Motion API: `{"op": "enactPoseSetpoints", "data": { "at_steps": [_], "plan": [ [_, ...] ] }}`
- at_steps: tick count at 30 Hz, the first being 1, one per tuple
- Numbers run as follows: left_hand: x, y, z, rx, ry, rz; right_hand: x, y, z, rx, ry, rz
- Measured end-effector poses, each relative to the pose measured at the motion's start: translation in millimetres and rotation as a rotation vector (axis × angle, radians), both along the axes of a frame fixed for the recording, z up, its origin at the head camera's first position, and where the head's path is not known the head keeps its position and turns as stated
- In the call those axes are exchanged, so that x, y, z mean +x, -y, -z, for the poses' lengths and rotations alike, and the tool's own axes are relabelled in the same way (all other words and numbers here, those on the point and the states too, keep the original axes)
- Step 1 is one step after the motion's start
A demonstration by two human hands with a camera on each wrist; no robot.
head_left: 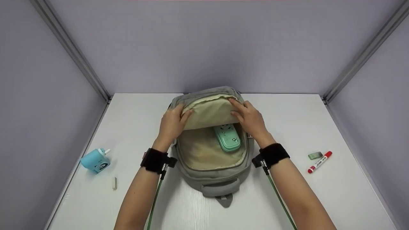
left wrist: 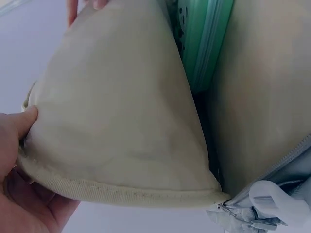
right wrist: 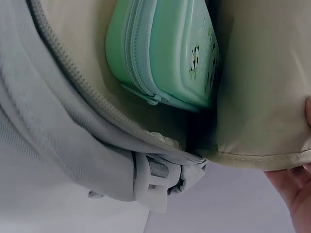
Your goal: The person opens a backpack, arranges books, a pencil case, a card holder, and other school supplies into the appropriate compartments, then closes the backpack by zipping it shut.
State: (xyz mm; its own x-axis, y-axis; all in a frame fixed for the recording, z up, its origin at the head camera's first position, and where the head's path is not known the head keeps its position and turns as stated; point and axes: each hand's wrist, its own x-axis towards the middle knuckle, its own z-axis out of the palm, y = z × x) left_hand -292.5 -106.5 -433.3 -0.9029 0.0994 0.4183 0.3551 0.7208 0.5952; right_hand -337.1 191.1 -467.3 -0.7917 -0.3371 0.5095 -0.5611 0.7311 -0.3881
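A grey backpack [head_left: 191,177] lies unzipped on the white table, its handle end towards me. My left hand [head_left: 171,124] pinches the left edge of its raised front flap [head_left: 209,115], thumb on the cream lining and fingers behind. At the opposite edge my right hand [head_left: 252,120] grips the same flap; in the right wrist view its fingers [right wrist: 286,189] show beneath the trimmed border. Inside the bag rests a mint-green zipped pencil case [head_left: 228,139] with panda prints, its upper end hidden by the flap. The left wrist view shows the pencil case [left wrist: 204,43] between flap and back lining.
On the left of the table lie a light-blue bottle [head_left: 95,161] with a white nozzle and a small pale block [head_left: 114,183]. To the right, a red-capped marker [head_left: 320,162] lies beside a small green block [head_left: 315,155]. Grey panels [head_left: 211,48] enclose the table.
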Motion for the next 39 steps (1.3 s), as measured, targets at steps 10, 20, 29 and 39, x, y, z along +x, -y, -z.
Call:
{"op": "enactPoseSetpoints", "data": {
  "at_steps": [10,20,29,39],
  "plan": [
    [25.1,23,16.4,0.057,-0.03,-0.044,-3.3,4,-5.4,-0.011,0.129,0.094],
    [46.3,92,34.9,-0.195,0.083,-0.286,-3.5,2,-8.1,-0.01,0.228,0.131],
    [69.3,165,48.5,-0.273,0.462,-0.484,-1.7,2,-5.6,-0.016,0.24,0.134],
    [83.0,211,62.8,-0.229,0.722,-0.589,1.7,5,-2.7,-0.006,0.246,0.13]
  ]
}}
